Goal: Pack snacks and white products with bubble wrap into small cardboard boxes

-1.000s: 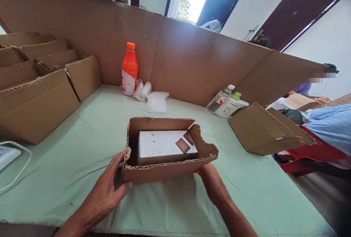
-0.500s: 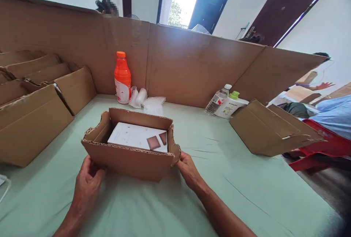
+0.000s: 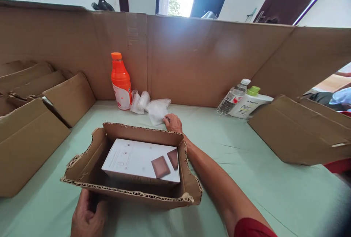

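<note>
An open-topped cardboard box [image 3: 131,192] with rough-cut rims lies in front of me. Inside rests a white carton [image 3: 137,156] printed with brown squares. My left hand [image 3: 89,215] is at the box's near left side, fingers curled against its lower front; the fingertips are partly hidden by the wall. Beyond the box's far right corner, my right hand [image 3: 173,123] pinches the edge of a clear sheet of bubble wrap [image 3: 157,112], which lies flat on the green cloth.
An orange bottle [image 3: 120,83] and rolled bubble wrap [image 3: 140,101] stand left of the sheet. A water bottle [image 3: 233,98] and a white bottle [image 3: 251,103] lean at the right. Cardboard boxes [image 3: 33,142] fill the left; another box [image 3: 298,131] lies right. A cardboard screen [image 3: 197,57] runs behind.
My right hand has left the box's right side and reached forward to the bubble wrap. The box appears nearer and its inside shows more. My left hand remains at its near left.
</note>
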### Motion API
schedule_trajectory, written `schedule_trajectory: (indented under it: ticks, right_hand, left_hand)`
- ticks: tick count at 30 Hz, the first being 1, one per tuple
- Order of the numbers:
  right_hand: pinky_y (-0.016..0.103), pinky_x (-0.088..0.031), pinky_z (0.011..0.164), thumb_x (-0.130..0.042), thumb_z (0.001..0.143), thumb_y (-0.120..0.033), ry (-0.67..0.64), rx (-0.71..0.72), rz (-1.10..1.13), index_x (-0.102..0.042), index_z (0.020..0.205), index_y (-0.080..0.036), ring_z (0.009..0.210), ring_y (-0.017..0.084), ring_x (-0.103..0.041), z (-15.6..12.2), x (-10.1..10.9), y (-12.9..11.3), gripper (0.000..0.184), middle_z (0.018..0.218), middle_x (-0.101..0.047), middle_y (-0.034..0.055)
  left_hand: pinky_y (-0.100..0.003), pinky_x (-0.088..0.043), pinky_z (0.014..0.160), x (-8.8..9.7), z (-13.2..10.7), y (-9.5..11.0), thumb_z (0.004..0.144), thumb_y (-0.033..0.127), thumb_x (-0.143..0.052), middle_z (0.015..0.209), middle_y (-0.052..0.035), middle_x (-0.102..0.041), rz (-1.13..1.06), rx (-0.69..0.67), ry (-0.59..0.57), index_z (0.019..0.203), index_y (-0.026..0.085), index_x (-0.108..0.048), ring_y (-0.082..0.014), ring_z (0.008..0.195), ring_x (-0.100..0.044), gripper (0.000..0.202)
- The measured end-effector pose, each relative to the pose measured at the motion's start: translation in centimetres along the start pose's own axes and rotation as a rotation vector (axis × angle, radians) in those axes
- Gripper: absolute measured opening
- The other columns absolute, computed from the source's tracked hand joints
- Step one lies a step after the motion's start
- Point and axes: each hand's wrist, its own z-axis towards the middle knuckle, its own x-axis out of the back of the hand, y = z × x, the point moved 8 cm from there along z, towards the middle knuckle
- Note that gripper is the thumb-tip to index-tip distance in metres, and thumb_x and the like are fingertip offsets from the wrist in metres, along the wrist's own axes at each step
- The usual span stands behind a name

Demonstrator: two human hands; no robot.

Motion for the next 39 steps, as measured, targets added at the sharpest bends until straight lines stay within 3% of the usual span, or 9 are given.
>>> schedule_trajectory:
  ticks: [6, 14, 19, 23, 27, 29, 32, 36, 39]
  right_hand:
    - [0.034, -0.051, 0.08, -0.055, 0.085, -0.04, 0.042, -0.035, 0.133, -0.076, 0.088, -0.017, 0.087, 0.023, -0.066, -3.2, 6.0, 1.8, 0.032, 0.09, -0.076, 0.0065]
    - [0.035, -0.051, 0.088, -0.068, 0.08, -0.051, 0.178, -0.042, 0.268, -0.079, 0.096, -0.021, 0.104, 0.024, -0.065, -14.0, 17.7, 1.4, 0.036, 0.115, -0.074, 0.0075]
    - [0.034, -0.053, 0.069, -0.067, 0.077, -0.059, 0.329, -0.207, 0.369, -0.076, 0.094, -0.017, 0.082, 0.022, -0.067, -16.5, 20.5, 5.7, 0.046, 0.098, -0.076, 0.0103]
    - [0.041, -0.054, 0.084, -0.063, 0.078, -0.058, 0.49, -0.26, 0.321, -0.07, 0.112, -0.014, 0.102, 0.026, -0.066, -17.3, 22.2, 8.5, 0.056, 0.119, -0.07, 0.0149]
    - [0.047, -0.042, 0.107, -0.062, 0.083, -0.047, 0.628, -0.164, 0.229, -0.068, 0.12, -0.015, 0.127, 0.028, -0.055, -18.8, 24.5, 7.0, 0.049, 0.136, -0.062, 0.0145]
    - [0.046, -0.043, 0.106, -0.061, 0.086, -0.043, 0.569, -0.07, 0.212, -0.072, 0.11, -0.017, 0.121, 0.027, -0.06, -19.3, 23.8, 4.7, 0.037, 0.125, -0.069, 0.012]
    - [0.043, -0.05, 0.097, -0.062, 0.088, -0.039, 0.199, 0.03, 0.21, -0.076, 0.1, -0.021, 0.101, 0.025, -0.068, -19.9, 18.5, 0.6, 0.026, 0.104, -0.076, 0.008]
    - [0.037, -0.055, 0.084, -0.065, 0.085, -0.039, -0.31, 0.185, 0.232, -0.072, 0.118, -0.024, 0.097, 0.024, -0.067, -22.6, 10.2, -5.0, 0.036, 0.113, -0.074, 0.0076]
    - [0.036, -0.055, 0.081, -0.063, 0.086, -0.041, -0.419, 0.216, 0.275, -0.065, 0.131, -0.026, 0.097, 0.025, -0.065, -24.0, 8.2, -6.9, 0.048, 0.113, -0.072, 0.0073]
  left_hand:
    - [-0.025, -0.045, 0.052, 0.1, 0.1, 0.7, 0.072, 0.036, -0.056, 0.081, -0.0016, -0.069, -0.064, 0.084, -0.036, 0.11, 0.021, -0.061, -0.0201, 0.07, -0.063, 0.041]
    - [-0.025, -0.036, 0.045, 0.5, 0.1, 1.2, 0.07, 0.038, -0.056, 0.076, 0.0026, -0.064, -0.038, 0.07, -0.086, 0.104, 0.024, -0.059, -0.0122, 0.048, -0.042, 0.037]
    - [-0.025, -0.04, 0.047, 1.0, 0.9, 1.3, 0.062, 0.038, -0.059, 0.072, 0.0022, -0.063, -0.033, 0.02, -0.068, 0.094, 0.022, -0.059, -0.0128, 0.051, -0.047, 0.036]
    - [-0.025, -0.041, 0.049, 1.0, 0.9, 1.8, 0.061, 0.037, -0.06, 0.07, 0.0018, -0.061, -0.046, -0.021, -0.056, 0.091, 0.021, -0.058, -0.0137, 0.055, -0.048, 0.034]
    - [-0.026, -0.043, 0.055, 0.8, 0.6, 2.0, 0.062, 0.037, -0.06, 0.072, 0.0003, -0.061, -0.084, -0.043, -0.042, 0.09, 0.02, -0.057, -0.0162, 0.064, -0.053, 0.032]
    - [-0.026, -0.043, 0.057, 0.7, 0.5, 2.0, 0.063, 0.036, -0.06, 0.073, 0.0003, -0.061, -0.09, -0.061, -0.048, 0.09, 0.019, -0.057, -0.0164, 0.065, -0.053, 0.032]
    - [-0.026, -0.043, 0.057, 0.5, 0.5, 2.1, 0.065, 0.034, -0.059, 0.072, 0.001, -0.06, -0.084, -0.092, -0.058, 0.09, 0.019, -0.057, -0.0165, 0.065, -0.052, 0.029]
    - [-0.027, -0.047, 0.063, 0.5, 0.4, 2.5, 0.068, 0.035, -0.061, 0.076, -0.0007, -0.062, -0.104, -0.126, -0.088, 0.09, 0.019, -0.058, -0.0191, 0.072, -0.057, 0.028]
    - [-0.028, -0.049, 0.064, 0.6, 0.3, 2.7, 0.071, 0.041, -0.063, 0.077, -0.0017, -0.064, -0.103, -0.147, -0.1, 0.091, 0.018, -0.058, -0.0205, 0.073, -0.06, 0.031]
